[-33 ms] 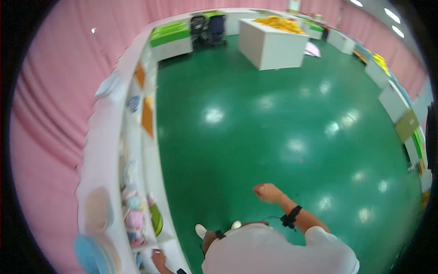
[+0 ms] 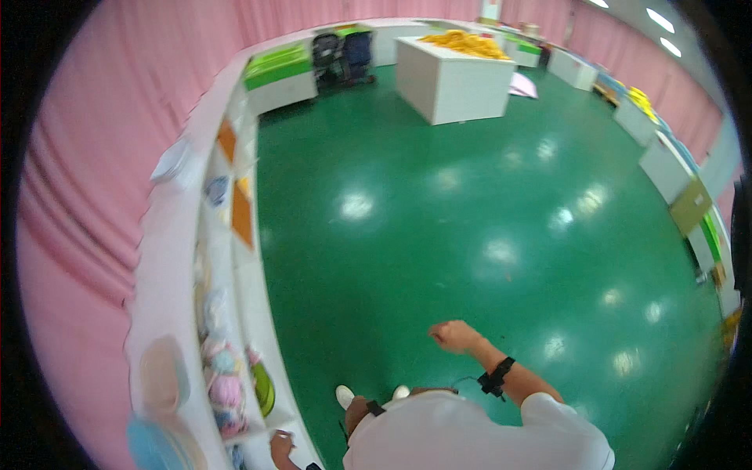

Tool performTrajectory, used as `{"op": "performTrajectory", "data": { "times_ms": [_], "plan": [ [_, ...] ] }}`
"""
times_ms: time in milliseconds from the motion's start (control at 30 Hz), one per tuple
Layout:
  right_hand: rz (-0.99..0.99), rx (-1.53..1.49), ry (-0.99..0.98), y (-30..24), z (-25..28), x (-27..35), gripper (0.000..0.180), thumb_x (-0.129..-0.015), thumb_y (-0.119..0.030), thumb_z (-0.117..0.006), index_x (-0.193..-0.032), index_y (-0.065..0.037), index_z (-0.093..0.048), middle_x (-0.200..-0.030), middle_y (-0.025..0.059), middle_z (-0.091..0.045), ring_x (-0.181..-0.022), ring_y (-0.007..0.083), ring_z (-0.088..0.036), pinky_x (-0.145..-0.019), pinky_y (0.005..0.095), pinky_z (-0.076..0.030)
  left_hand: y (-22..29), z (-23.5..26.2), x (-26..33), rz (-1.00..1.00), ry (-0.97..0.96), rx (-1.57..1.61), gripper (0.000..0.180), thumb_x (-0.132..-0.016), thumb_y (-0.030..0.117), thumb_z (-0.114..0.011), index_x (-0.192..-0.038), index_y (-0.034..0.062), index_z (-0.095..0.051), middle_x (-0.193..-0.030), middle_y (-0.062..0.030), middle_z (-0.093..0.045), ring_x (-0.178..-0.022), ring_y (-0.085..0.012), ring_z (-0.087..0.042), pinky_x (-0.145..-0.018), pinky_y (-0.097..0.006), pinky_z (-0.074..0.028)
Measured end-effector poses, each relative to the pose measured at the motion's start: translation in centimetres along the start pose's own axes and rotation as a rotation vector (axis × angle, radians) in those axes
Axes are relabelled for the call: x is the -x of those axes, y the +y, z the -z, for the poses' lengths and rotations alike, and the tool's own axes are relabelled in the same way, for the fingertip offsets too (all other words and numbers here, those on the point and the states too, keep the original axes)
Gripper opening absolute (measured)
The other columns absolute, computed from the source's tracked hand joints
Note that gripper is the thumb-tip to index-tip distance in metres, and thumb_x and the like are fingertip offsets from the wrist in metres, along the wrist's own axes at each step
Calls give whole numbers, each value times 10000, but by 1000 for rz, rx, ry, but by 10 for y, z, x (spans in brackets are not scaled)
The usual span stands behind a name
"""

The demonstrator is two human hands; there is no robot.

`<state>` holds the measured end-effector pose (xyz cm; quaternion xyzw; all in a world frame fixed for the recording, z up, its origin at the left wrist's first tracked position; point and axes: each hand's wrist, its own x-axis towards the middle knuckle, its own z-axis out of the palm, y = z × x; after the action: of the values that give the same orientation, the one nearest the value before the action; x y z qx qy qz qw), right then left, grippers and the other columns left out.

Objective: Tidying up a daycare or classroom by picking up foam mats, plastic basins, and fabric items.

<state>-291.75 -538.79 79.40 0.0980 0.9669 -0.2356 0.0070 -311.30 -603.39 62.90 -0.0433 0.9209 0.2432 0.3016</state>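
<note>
Left grip (image 2: 282, 444), loosely curled, is nearer the green item (image 2: 267, 392) just ahead, long axis pointing forward; right grip (image 2: 456, 335) curls well apart; I can't tell what either holds.

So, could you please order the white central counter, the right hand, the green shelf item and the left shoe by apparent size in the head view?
White central counter
Right hand and green shelf item: too alike to rank
Left shoe

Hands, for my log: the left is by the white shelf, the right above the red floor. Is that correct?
Not quite: the floor is green, not red, as the head view shows. The left hand is by the white shelf, the right hand above the floor.
</note>
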Motion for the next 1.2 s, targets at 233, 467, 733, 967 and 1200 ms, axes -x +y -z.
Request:
{"op": "performTrajectory", "data": {
  "times_ms": [233,467,733,967,1200],
  "plan": [
    [-392,-132,251,133,71,79,147,-811,-135,-470,-901,-68,-564,-857,170,-631,-772,384,-600,-663,489,-486,398,-93,-77,-320,-477,-157,316,-806,200,-589,-1040,-12,-572,-859,-159,-643,-741,-223,-646,-692,-341,-512],
    [-1293,-185,288,281,-6,230,236,-757,-151,-507,-943,-19,-566,-839,231,-627,-792,415,-597,-671,504,-475,709,-170,-114,-713,-252,-714,345,-773,311,-604,-988,41,-613,-1003,-200,-633,-979,-354,-586,-831,-420,-466],
    [-1762,-909,50,298,-28,333,166,-723,-159,-618,-831,-47,-677,-833,111,-688,-776,226,-665,-684,363,-517,1033,-411,4,-1277,-629,-806,306,-822,290,-573,-990,37,-614,-952,-140,-659,-896,-297,-627,-786,-396,-480],
    [-1820,-1094,440,411,-25,339,156,-745,-110,-581,-863,-23,-633,-797,104,-687,-711,203,-666,-657,345,-519,1201,-657,36,-1139,-1023,-880,257,-831,214,-536,-969,4,-592,-804,-112,-657,-730,-199,-631,-714,-348,-491],
    [-1818,-1008,646,594,78,394,156,-757,-106,-563,-860,8,-590,-785,130,-679,-704,208,-663,-642,342,-520,1281,-743,-27,-1008,-1254,-1124,204,-803,156,-527,-906,-12,-581,-732,-117,-638,-655,-223,-624,-595,-349,-510]
  ]
}}
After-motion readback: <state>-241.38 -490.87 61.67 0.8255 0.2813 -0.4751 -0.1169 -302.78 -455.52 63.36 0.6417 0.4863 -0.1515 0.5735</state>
